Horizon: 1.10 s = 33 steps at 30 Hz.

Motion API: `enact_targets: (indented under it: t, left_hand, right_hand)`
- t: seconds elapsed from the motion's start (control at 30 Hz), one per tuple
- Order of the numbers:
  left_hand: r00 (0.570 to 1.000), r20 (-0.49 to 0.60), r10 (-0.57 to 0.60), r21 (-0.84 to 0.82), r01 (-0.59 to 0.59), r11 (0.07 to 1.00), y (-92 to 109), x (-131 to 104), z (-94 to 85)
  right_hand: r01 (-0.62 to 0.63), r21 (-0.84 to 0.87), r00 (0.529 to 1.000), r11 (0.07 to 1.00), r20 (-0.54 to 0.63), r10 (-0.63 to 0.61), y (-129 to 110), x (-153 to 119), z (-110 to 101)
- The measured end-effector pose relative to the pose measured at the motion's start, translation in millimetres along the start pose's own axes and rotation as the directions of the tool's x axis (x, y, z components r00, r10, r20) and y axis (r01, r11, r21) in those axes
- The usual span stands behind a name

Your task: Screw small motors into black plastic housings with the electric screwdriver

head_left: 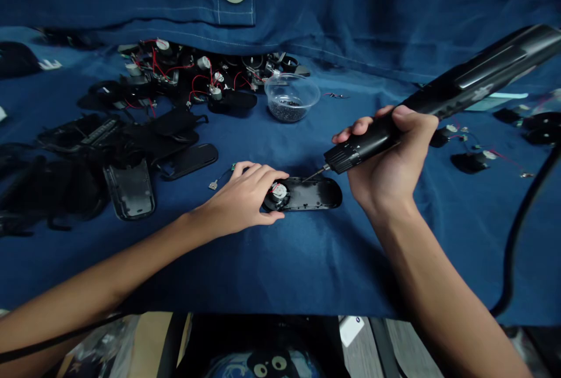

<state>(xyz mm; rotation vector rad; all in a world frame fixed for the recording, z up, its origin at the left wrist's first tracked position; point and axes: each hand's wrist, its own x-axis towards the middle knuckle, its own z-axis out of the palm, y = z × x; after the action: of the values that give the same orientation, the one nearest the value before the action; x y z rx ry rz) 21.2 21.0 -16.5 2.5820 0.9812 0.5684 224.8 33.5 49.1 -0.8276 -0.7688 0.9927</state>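
An oblong black housing lies on the blue cloth, its open inner side up, with a small white motor at its left end. My left hand grips that left end, fingers along the far edge and thumb at the near edge. My right hand is wrapped round a black electric screwdriver, which slants down to the left. Its thin bit ends at the far inner edge of the housing; whether it touches a screw is too small to tell.
A clear bowl of tiny dark screws stands beyond the housing. Black shells and wired parts are heaped left and behind. More small parts lie right, near a black cable. A blue curtain hangs behind.
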Motion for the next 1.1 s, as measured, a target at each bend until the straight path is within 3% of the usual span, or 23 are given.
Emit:
enact_targets:
  t: [0.27,0.47,0.67,1.1]
  left_hand:
    - [0.999,0.037,-0.014,0.020,0.013,1.000,-0.4,-3.5,-0.1]
    - [0.993,0.109,-0.042,-0.054,0.048,0.997,-6.2,-11.1,-8.1]
    - [0.999,0.030,-0.022,-0.056,0.024,0.998,-6.4,-9.6,-17.1]
    - [1.000,-0.027,-0.016,0.002,0.016,1.000,5.2,-1.4,-2.8]
  right_hand:
    - [0.001,0.015,1.000,1.000,0.026,-0.001,3.8,-2.1,-0.9]
    - [0.010,0.023,0.999,1.000,0.045,-0.011,3.6,-4.1,-0.2]
    - [0.000,0.007,0.999,1.000,0.040,0.000,3.8,-5.1,-0.4]
    - [0.092,-0.038,0.995,0.995,0.035,-0.091,11.6,-9.7,4.8]
